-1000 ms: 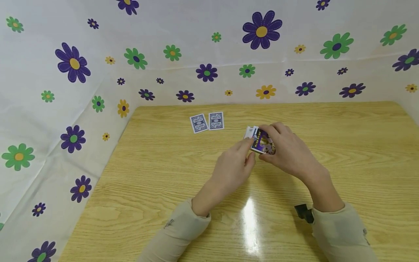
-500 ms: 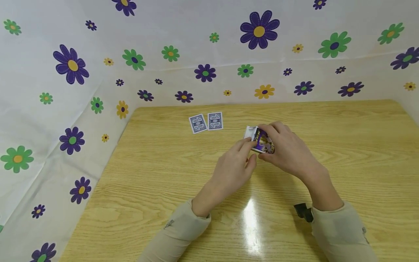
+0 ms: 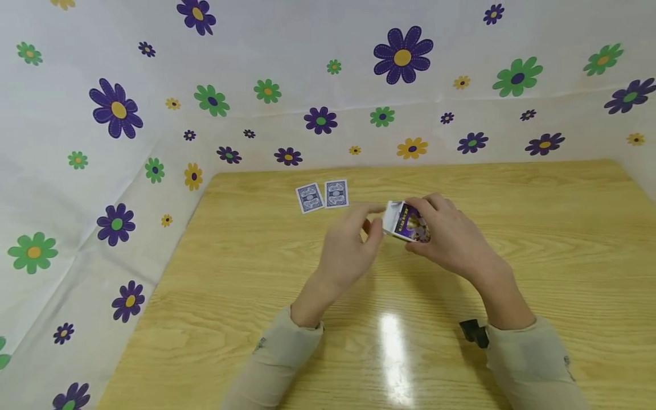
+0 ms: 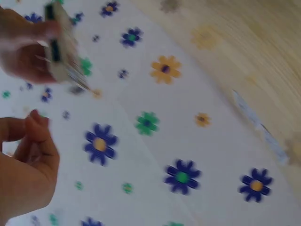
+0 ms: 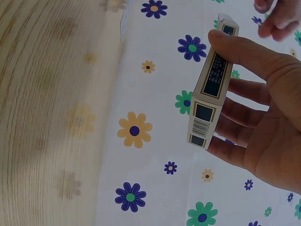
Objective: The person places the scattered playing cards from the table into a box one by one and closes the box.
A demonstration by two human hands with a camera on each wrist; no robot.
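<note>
My right hand (image 3: 446, 233) grips a purple and gold card box (image 3: 408, 222) a little above the wooden table (image 3: 538, 228), thumb on one narrow side and fingers on the other. Its white end flap (image 3: 392, 212) stands open toward my left hand (image 3: 351, 242). The right wrist view shows the box (image 5: 211, 89) edge-on in my right hand (image 5: 268, 122). My left hand is a short gap left of the box, blurred. In the left wrist view my left hand (image 4: 23, 169) has curled fingers with the thumb tip against the forefinger, and I see nothing between them.
Two blue-backed cards (image 3: 310, 197) (image 3: 336, 193) lie face down side by side near the table's far edge, left of my hands. A white cloth with flowers (image 3: 118, 108) walls the table at the back and left. A glare patch (image 3: 392, 341) lies between my forearms.
My left hand has drawn back to the left, away from the box's open end where its fingertips were touching. My right hand still holds the box in about the same spot.
</note>
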